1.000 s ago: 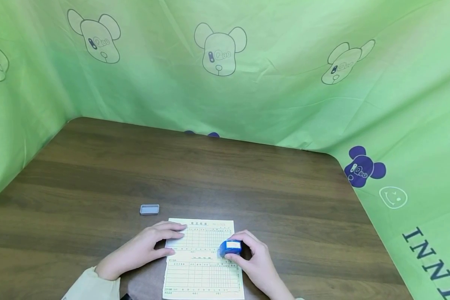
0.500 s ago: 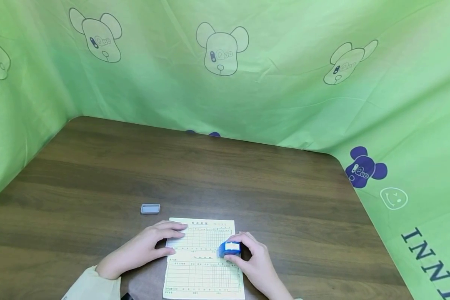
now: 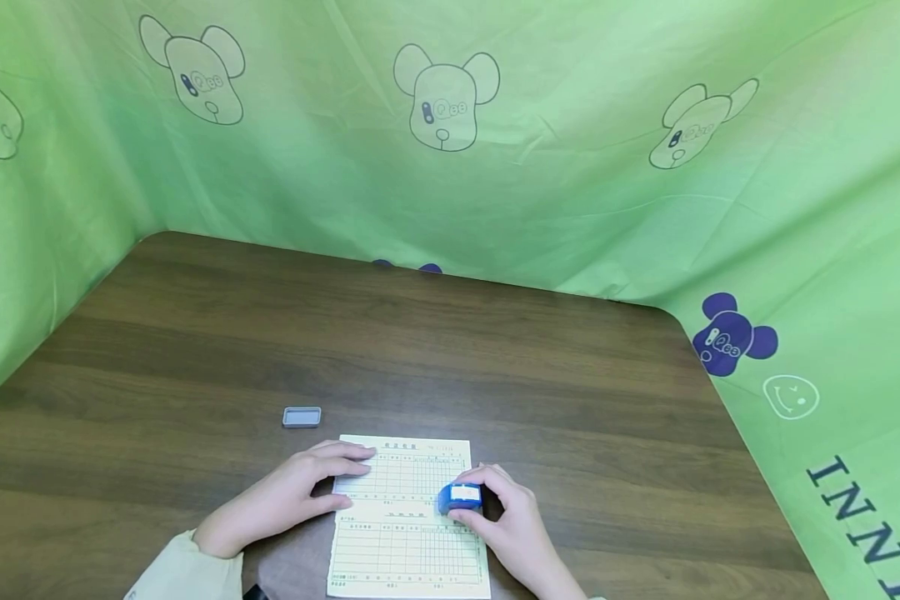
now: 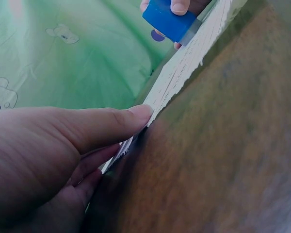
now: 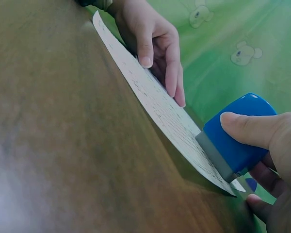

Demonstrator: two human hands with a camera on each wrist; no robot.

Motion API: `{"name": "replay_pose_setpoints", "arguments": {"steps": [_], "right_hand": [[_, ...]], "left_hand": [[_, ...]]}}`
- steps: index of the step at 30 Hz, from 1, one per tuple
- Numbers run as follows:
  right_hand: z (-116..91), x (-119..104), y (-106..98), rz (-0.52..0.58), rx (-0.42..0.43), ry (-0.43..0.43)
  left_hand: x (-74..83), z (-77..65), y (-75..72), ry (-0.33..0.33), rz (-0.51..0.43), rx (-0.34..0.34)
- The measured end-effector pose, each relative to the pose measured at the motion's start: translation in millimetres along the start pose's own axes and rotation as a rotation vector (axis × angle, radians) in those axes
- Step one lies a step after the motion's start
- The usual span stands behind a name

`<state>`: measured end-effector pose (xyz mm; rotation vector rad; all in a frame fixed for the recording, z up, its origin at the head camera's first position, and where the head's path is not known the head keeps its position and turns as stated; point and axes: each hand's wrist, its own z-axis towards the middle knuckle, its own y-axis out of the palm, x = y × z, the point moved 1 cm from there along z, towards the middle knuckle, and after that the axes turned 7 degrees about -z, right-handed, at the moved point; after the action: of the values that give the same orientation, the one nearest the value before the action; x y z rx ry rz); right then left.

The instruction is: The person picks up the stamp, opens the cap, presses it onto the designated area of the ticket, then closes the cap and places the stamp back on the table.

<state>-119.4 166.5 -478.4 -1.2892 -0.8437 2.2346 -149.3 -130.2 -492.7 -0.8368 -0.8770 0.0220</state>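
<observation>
A pad of printed receipt forms (image 3: 390, 550) lies at the table's near edge. My left hand (image 3: 292, 493) rests on its left side, fingers spread over the paper and thumb at the edge, as the left wrist view also shows. Between thumb and fingers, my right hand (image 3: 513, 521) grips a blue stamp (image 3: 461, 497). In the right wrist view the grey base of the stamp (image 5: 240, 131) meets the sheet. What lies under the base is hidden.
A small grey rectangular cap (image 3: 302, 417) lies on the wooden table (image 3: 420, 350), beyond the left hand. A green curtain (image 3: 307, 167) printed with bear heads surrounds the table's far and side edges. A dark object (image 3: 255, 593) shows beside the left sleeve.
The stamp and right hand have shifted very slightly on the paper, and the whole view has drifted a little. The left hand keeps its place on the pad.
</observation>
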Motion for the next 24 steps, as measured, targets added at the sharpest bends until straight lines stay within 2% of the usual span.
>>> {"name": "replay_pose_setpoints", "arguments": {"steps": [18, 24], "right_hand": [[0.0, 1.7, 1.2, 0.010, -0.005, -0.008], [0.5, 2.4, 1.8, -0.003, -0.017, 0.019]], "left_hand": [[-3.2, 1.3, 0.6, -0.003, -0.011, -0.004], [-2.6, 0.5, -0.3, -0.017, -0.006, -0.004]]}}
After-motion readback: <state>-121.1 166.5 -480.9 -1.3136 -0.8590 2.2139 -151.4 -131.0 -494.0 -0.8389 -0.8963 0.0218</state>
